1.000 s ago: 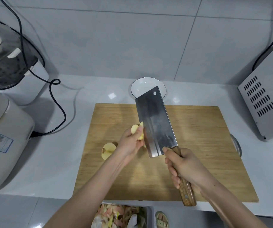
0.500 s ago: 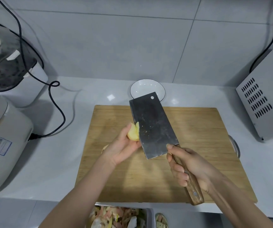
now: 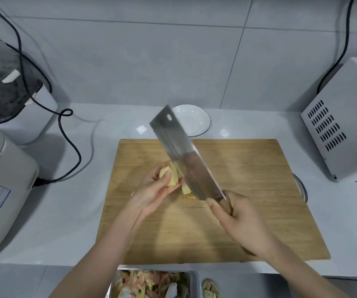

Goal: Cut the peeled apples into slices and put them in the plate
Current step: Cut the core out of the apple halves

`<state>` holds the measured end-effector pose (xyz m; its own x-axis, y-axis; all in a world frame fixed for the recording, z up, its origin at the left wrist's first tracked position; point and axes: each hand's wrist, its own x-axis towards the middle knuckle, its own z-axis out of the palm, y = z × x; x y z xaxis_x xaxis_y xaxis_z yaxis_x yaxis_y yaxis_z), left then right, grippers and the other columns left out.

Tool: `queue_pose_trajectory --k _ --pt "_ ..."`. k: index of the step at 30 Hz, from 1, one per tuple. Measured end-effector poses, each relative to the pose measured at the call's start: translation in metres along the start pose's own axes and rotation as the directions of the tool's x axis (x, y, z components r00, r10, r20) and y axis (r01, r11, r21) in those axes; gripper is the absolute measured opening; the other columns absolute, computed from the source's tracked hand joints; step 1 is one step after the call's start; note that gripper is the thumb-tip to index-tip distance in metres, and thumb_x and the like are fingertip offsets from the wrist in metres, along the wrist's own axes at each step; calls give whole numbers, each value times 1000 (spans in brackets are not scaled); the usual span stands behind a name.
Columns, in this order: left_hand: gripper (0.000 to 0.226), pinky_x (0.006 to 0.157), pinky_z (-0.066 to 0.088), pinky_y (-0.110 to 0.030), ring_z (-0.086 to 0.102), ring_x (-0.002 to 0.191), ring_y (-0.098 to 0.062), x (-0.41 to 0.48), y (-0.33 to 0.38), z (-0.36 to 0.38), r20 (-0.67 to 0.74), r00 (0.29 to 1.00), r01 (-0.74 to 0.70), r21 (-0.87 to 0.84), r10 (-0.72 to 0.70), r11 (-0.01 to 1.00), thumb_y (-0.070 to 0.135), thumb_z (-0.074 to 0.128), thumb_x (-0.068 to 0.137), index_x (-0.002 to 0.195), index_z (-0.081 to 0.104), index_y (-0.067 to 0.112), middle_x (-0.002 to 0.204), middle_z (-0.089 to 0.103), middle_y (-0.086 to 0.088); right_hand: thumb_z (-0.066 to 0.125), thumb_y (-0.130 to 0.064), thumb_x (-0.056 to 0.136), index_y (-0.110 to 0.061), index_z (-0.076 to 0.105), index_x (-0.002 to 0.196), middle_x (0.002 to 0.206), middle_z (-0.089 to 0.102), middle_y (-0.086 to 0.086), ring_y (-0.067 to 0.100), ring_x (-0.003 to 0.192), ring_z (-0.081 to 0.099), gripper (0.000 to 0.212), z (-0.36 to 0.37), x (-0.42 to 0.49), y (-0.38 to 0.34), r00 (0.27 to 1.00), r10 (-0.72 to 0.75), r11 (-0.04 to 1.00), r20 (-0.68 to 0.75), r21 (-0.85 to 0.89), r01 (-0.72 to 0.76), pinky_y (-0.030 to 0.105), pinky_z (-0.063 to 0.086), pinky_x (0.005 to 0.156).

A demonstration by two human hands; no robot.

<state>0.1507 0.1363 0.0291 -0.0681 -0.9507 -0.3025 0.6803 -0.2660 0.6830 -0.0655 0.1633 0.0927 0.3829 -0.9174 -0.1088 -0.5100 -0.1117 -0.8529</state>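
Centrally, wooden cutting board [image 3: 248,211] on white counter [image 3: 65,222]; grey tiled wall [image 3: 151,61] behind.

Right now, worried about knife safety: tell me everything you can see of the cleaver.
The cleaver has a broad rectangular blade of grey, dull-shining metal with a slot near its far corner. Its wooden handle is mostly hidden in the right hand, whose fingers curl round it. The blade is held up over the cutting board, slanting away toward the plate. Its left edge lies against or just beside the apple piece gripped by the left hand; contact is unclear.
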Motion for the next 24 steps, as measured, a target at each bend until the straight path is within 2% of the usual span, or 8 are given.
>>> queue_pose_trajectory --k 2,5,8,11,13,19,23,24 --pt "93 100 46 -43 58 116 -29 -1 -1 2 57 998 -17 -3 17 1000 28 96 39 117 54 -1 120 62 -18 60 -30 89 -27 43 62 42 33 -11 8 38 37 32 8 -1 9 995 -100 979 -26 -179 94 16 25 40" --pt "101 105 40 -39 49 127 -29 -5 0 3 130 991 -17 -41 22 999 23 93 48 131 42 -6 133 53 -19 58 -36 87 -17 55 73 41 26 -19 3 33 36 24 16 -6 16 977 -212 913 -16 -360 192 10 24 35" --pt "85 103 43 -34 48 128 -27 -8 -1 1 163 987 -6 -21 9 1000 18 89 55 127 49 0 134 54 -17 51 -43 85 -14 55 73 44 20 -23 8 35 27 32 18 -8 18 967 -252 900 -38 -376 220 9 18 36" --pt "57 100 45 -30 47 129 -24 -11 1 0 164 986 -14 38 8 999 12 81 64 118 62 9 132 56 -15 48 -42 85 -13 56 74 48 26 -22 7 38 28 32 19 -11 18 955 -293 876 -43 -412 251 7 18 39" --pt "58 98 46 -28 49 127 -23 -12 2 0 175 985 -18 70 5 997 13 80 65 119 61 9 132 56 -14 49 -42 84 -13 57 74 50 29 -21 6 37 26 32 18 -12 16 955 -293 874 -44 -416 249 6 16 40" --pt "67 103 43 -34 52 125 -22 -17 8 0 168 984 -109 306 59 946 20 84 62 124 57 17 129 59 -11 52 -39 83 -12 57 73 47 8 -28 -9 28 20 29 19 -12 11 960 -275 889 -51 -392 234 0 10 37" --pt "65 83 51 -20 57 118 -19 -19 18 1 126 985 -162 501 114 850 5 82 63 120 57 24 123 64 -4 58 -36 81 -11 57 71 45 6 -25 -10 31 28 27 18 -14 10 957 -287 889 -48 -385 247 -2 9 39" --pt "69 82 50 -19 57 117 -18 -19 20 1 147 983 -172 514 112 840 9 85 61 122 56 23 124 64 -4 60 -34 81 -11 58 71 45 5 -24 -10 31 29 25 17 -13 10 954 -296 886 -52 -388 254 -2 9 39"
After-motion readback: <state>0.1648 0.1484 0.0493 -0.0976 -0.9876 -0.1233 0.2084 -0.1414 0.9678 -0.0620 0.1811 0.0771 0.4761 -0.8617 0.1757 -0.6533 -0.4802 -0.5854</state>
